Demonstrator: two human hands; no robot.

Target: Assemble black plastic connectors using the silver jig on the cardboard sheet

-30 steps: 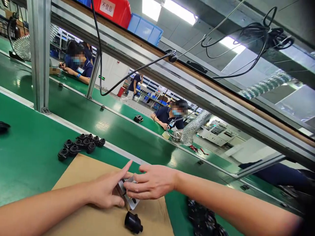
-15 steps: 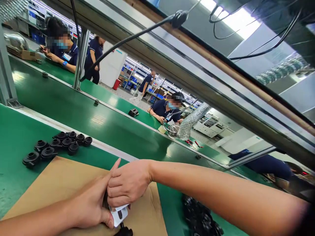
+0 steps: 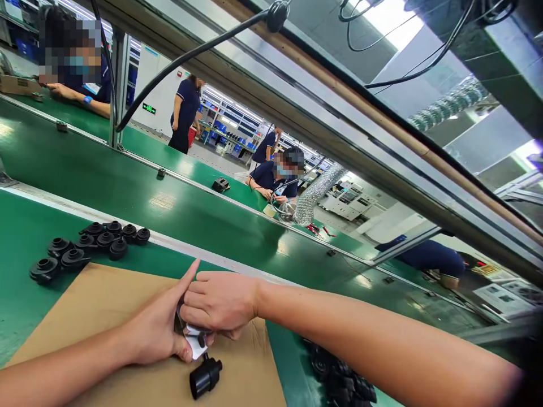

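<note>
Between our hands, over the brown cardboard (image 3: 241,379), sits a shiny metal piece (image 3: 193,346), mostly hidden, its pale face showing a dark spot. Our left hand (image 3: 155,336) grips its side; our right hand (image 3: 220,302) curls closed over its top. Just nearer lies a glossy black cup (image 3: 206,377). We see cardboard room right of it; black round parts (image 3: 106,240) crowd the far left corner, a black pile (image 3: 339,373) the right.
</note>
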